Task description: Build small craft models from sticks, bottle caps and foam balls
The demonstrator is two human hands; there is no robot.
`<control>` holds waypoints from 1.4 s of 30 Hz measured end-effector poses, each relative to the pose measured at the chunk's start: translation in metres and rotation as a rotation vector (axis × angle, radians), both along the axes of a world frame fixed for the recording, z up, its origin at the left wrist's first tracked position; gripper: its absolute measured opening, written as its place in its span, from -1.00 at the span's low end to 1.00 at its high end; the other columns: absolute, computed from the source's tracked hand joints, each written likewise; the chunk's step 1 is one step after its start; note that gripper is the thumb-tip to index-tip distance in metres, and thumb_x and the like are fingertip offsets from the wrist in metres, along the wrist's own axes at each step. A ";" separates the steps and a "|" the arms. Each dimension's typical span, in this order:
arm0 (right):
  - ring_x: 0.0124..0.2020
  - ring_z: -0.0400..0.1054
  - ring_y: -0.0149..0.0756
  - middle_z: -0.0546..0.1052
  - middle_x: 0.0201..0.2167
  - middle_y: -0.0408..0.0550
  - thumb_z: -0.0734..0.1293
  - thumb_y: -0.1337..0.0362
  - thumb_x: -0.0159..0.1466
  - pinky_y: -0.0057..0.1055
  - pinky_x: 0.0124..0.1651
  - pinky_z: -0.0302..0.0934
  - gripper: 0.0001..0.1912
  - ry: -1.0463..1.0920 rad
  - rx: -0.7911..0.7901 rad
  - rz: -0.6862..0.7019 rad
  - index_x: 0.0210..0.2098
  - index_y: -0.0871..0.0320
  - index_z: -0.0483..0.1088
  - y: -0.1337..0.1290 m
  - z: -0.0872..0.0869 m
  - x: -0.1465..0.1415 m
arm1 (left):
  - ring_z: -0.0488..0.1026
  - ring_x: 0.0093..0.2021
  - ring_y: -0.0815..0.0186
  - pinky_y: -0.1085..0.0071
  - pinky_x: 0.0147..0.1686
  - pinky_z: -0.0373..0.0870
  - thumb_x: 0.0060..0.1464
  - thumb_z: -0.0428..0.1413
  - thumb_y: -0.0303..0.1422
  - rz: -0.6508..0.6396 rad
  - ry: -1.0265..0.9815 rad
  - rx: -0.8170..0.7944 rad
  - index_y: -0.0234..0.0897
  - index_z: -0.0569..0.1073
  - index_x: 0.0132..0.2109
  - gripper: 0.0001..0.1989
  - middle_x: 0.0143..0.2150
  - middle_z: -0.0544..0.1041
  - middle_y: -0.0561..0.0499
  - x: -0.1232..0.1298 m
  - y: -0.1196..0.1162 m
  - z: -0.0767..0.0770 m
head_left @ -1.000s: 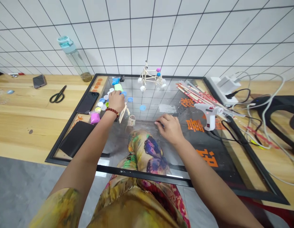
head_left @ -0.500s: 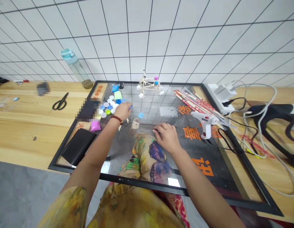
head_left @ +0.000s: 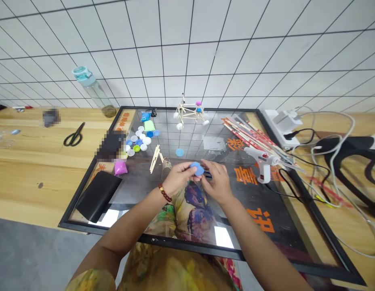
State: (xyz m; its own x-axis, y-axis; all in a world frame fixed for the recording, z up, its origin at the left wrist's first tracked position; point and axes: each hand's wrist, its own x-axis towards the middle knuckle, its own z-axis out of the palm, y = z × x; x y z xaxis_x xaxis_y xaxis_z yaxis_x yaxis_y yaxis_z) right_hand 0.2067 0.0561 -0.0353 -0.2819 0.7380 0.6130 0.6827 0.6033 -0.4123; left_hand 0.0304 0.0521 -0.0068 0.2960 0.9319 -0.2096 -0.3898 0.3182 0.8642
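My left hand [head_left: 179, 178], wearing a beaded bracelet, pinches a blue bottle cap [head_left: 197, 169] between thumb and fingers above the glass tabletop. It looks like two overlapping discs, but I cannot tell whether there is a second cap. My right hand [head_left: 217, 181] is just beside it, thumb and fingers apart around the cap's right edge; whether they touch it is unclear. Another blue cap [head_left: 179, 152] lies on the glass ahead of the hands. To the left is a small bundle of wooden sticks [head_left: 156, 158]. Farther back stands a stick frame [head_left: 190, 112] with caps on it.
Several caps [head_left: 139, 141] cluster at the left, near a pink packet [head_left: 121, 167] and a black pouch [head_left: 99, 195]. Scissors [head_left: 74, 135] and a bottle [head_left: 95, 91] are farther left. On the right are a glue gun [head_left: 262, 163], wrapped sticks [head_left: 246, 133] and tangled cables [head_left: 336, 169].
My left hand has moved from the cap cluster to the middle, bringing a blue cap beside my right hand. The stick bundle is now uncovered. My right hand has turned toward the cap.
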 end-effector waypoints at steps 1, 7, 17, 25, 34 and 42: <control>-0.10 0.47 -0.09 0.58 -0.10 0.04 0.32 0.32 0.28 -0.14 -0.03 0.25 -0.51 0.031 -0.003 0.023 0.20 0.09 0.29 -0.001 0.001 0.000 | 0.55 -0.35 0.35 0.35 -0.19 0.51 -0.16 0.43 -0.06 0.025 -0.030 -0.030 -0.38 0.62 -0.13 -0.46 -0.29 0.62 -0.08 -0.002 -0.001 0.001; -0.21 0.48 -0.14 0.58 -0.21 -0.02 0.41 0.25 0.24 -0.14 -0.08 0.29 -0.50 0.092 0.015 0.098 0.15 0.07 0.32 -0.004 0.009 -0.005 | 0.55 -0.32 0.34 0.34 -0.16 0.49 -0.17 0.46 -0.13 0.059 -0.065 -0.073 -0.37 0.65 -0.18 -0.54 -0.29 0.63 -0.08 -0.011 -0.002 -0.003; -0.28 0.50 -0.23 0.63 -0.26 -0.04 0.38 0.34 0.32 -0.21 -0.16 0.34 -0.79 0.111 0.070 0.093 -0.05 0.06 0.46 -0.004 0.009 -0.006 | 0.55 -0.27 0.31 0.30 -0.10 0.51 -0.08 0.40 -0.08 -0.024 -0.124 -0.079 -0.38 0.64 -0.25 -0.59 -0.30 0.61 -0.09 -0.012 -0.001 -0.006; -0.26 0.49 -0.20 0.62 -0.29 -0.03 0.35 0.27 0.37 -0.22 -0.16 0.32 -0.81 0.043 0.053 0.047 -0.02 0.08 0.47 -0.008 0.013 -0.006 | 0.51 -0.32 0.35 0.31 -0.16 0.49 -0.04 0.36 -0.04 -0.083 0.051 0.066 -0.37 0.59 -0.08 -0.48 -0.30 0.58 -0.05 -0.010 -0.004 -0.009; -0.28 0.43 -0.23 0.53 -0.30 -0.04 0.31 0.25 0.36 -0.26 -0.21 0.37 -0.70 0.212 -0.196 0.184 0.07 0.08 0.41 -0.014 0.023 -0.009 | 0.40 -0.47 0.33 0.39 -0.36 0.35 0.31 -0.04 0.00 -0.087 0.578 0.461 -0.28 0.50 -0.10 -0.55 -0.45 0.46 0.02 -0.012 -0.014 -0.002; -0.37 0.28 -0.33 0.37 -0.39 -0.16 0.37 0.38 0.12 -0.38 -0.30 0.23 -0.82 0.332 -0.255 0.172 -0.31 0.07 0.30 -0.010 0.027 -0.010 | 0.48 -0.37 0.29 0.39 -0.27 0.37 0.33 -0.02 -0.12 -0.133 0.671 0.526 -0.25 0.53 0.02 -0.63 -0.35 0.55 -0.01 -0.013 -0.013 -0.005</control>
State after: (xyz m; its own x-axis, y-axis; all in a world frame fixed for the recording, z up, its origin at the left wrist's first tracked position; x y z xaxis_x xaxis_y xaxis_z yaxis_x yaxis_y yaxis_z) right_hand 0.1970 0.0458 -0.0086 -0.2329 0.8367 0.4957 0.3871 0.5473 -0.7421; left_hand 0.0172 0.0390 -0.0116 0.3773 0.9234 0.0703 0.2681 -0.1816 0.9461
